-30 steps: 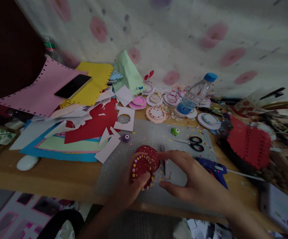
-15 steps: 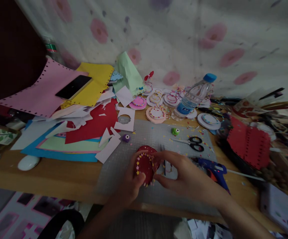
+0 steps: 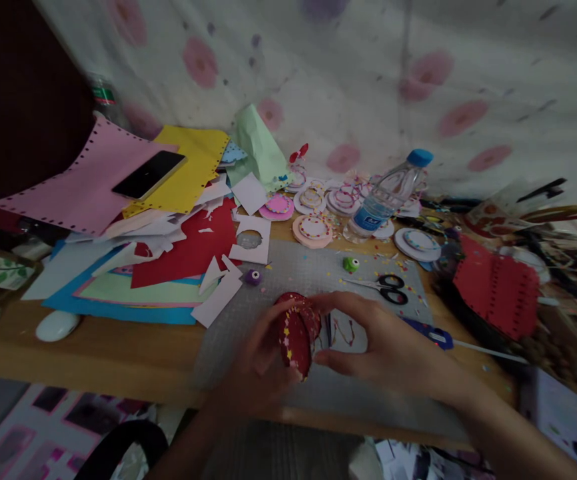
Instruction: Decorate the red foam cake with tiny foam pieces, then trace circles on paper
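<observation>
A red round paper craft with small yellow and pink stars along its rim is held above the grey cutting mat. Its front disc stands tilted nearly edge-on, and more red shows behind it. My left hand is closed around its left side, fingers behind and thumb low in front. At its right side, my right hand curves thumb and fingers about the edge, fingertips against it. A white piece with a thin beaded string lies under my right hand. Black-handled scissors lie beyond that hand.
Coloured paper sheets and scraps pile up at left, with a phone on top. Decorated paper discs and a water bottle stand behind. A blue glue gun and another phone lie at right.
The red craft has turned from facing me to nearly edge-on, and has shifted slightly right. My right hand has moved a little right, covering more of the glue gun.
</observation>
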Demonstrator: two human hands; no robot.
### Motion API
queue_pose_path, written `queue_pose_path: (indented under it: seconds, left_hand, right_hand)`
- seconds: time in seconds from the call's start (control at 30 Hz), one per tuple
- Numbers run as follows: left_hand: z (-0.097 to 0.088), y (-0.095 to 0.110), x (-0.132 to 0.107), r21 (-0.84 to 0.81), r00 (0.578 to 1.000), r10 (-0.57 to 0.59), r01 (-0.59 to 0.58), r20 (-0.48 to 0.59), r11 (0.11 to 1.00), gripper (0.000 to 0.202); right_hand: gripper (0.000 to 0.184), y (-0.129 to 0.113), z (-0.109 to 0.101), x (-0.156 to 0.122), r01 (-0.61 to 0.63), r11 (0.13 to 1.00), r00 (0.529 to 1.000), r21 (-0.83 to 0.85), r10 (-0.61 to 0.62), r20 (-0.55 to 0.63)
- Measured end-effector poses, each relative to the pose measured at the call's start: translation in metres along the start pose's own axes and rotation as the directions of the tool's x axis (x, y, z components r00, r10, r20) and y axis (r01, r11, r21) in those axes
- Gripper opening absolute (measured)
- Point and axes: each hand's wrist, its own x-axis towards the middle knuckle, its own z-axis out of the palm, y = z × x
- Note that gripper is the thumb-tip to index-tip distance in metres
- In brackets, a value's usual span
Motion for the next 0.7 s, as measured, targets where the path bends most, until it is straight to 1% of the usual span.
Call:
queue_pose_path:
  seconds: [0.13, 0.2, 0.33, 0.43, 0.5, 0.57, 0.7]
  left_hand:
    - [-0.003, -0.003, -0.004, 0.086, 0.999, 0.027, -0.029, 0.017, 0.996, 0.076]
    - [-0.004, -0.003, -0.006, 0.123, 0.999, 0.032, -0.033, 0.013, 0.992, 0.078]
    - [-0.003, -0.004, -0.007, 0.141, 1.0, 0.006, -0.004, -0.013, 0.99, 0.077]
    - [0.0, -0.004, -0.006, 0.129, 1.0, 0.004, 0.0, -0.025, 0.992, 0.076]
    - [0.001, -0.004, -0.005, 0.119, 1.0, -0.004, 0.007, -0.03, 0.993, 0.076]
    - [0.002, -0.004, -0.005, 0.107, 0.999, -0.025, 0.029, -0.039, 0.994, 0.077]
    - [0.004, -0.006, -0.003, 0.079, 0.997, -0.06, 0.064, -0.049, 0.995, 0.077]
  right_hand:
    - [0.032, -0.009, -0.007, 0.004, -0.041, 0.999, 0.996, 0.021, 0.039, 0.077]
    - [0.031, -0.011, -0.009, 0.005, -0.028, 0.999, 0.994, 0.034, 0.024, 0.104]
    - [0.035, -0.011, -0.01, 0.006, 0.106, 0.994, 0.991, -0.021, -0.104, 0.086]
    - [0.033, -0.01, -0.011, 0.007, 0.233, 0.969, 0.97, -0.078, -0.225, 0.092]
    - [0.033, -0.01, -0.014, 0.01, 0.278, 0.951, 0.957, -0.137, -0.262, 0.123]
    - [0.032, -0.012, -0.018, 0.013, 0.304, 0.93, 0.946, -0.207, -0.27, 0.178]
    - [0.022, -0.014, -0.026, 0.02, 0.376, 0.881, 0.908, -0.288, -0.288, 0.303]
